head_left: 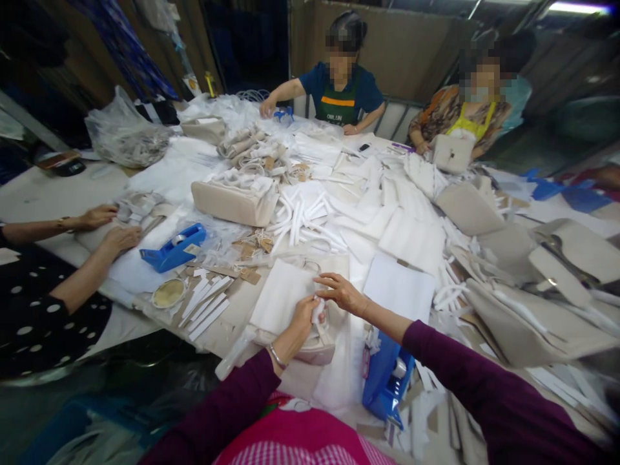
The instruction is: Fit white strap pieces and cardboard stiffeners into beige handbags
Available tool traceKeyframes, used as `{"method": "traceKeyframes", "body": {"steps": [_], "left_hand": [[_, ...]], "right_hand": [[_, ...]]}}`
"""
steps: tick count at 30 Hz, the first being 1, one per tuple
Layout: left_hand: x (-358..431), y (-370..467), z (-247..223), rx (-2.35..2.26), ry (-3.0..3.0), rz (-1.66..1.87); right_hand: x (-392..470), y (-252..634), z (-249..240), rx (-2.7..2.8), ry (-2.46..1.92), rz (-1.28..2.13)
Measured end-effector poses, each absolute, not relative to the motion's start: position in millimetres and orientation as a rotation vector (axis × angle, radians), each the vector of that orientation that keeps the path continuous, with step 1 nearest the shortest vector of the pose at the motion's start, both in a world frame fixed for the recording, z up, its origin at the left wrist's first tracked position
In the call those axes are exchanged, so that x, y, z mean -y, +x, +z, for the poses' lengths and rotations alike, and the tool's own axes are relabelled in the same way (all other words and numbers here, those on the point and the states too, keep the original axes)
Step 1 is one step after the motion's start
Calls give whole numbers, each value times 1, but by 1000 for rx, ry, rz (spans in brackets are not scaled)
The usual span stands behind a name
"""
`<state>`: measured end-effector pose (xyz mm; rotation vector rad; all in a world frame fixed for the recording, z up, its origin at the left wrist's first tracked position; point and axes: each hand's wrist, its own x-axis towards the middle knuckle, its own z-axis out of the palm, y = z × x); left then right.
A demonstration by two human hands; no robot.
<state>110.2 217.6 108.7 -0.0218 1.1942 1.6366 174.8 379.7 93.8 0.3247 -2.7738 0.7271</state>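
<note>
A beige handbag (317, 352) lies on the table in front of me, with a white foam sheet (278, 294) over part of it. My left hand (301, 321) is closed around a strap wrapped in white material (318, 311), just above the bag. My right hand (343, 294) comes in from the right. Its thumb and fingers pinch at the upper end of the same white wrapping, though the exact contact is hard to make out. Right of the bag stands a blue tape dispenser (385, 381).
Another blue tape dispenser (175, 247), a tape roll (168, 293) and white strips (206, 307) lie to the left. Beige bags (527, 316) pile up at right; white foam sheets (411, 236) cover the middle. A co-worker's hands (119, 240) work at left; two people sit opposite.
</note>
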Motion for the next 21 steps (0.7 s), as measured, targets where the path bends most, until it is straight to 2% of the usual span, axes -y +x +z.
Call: {"method": "traceKeyframes", "body": {"steps": [6, 10, 14, 17, 21], "left_hand": [[-222, 109, 109, -1264, 47, 1610], [-223, 109, 106, -1304, 76, 1575], [-227, 109, 104, -1317, 103, 1534], [-230, 110, 104, -1318, 123, 1508], [-232, 111, 105, -1314, 158, 1509]], "right_hand": [[-363, 200, 115, 2559, -244, 964], [-343, 282, 131, 1906, -959, 1200], [-293, 388, 129, 1284, -1555, 1137], [-248, 434, 120, 1073, -1820, 1174], [-220, 441, 108, 969, -1990, 1312]]}}
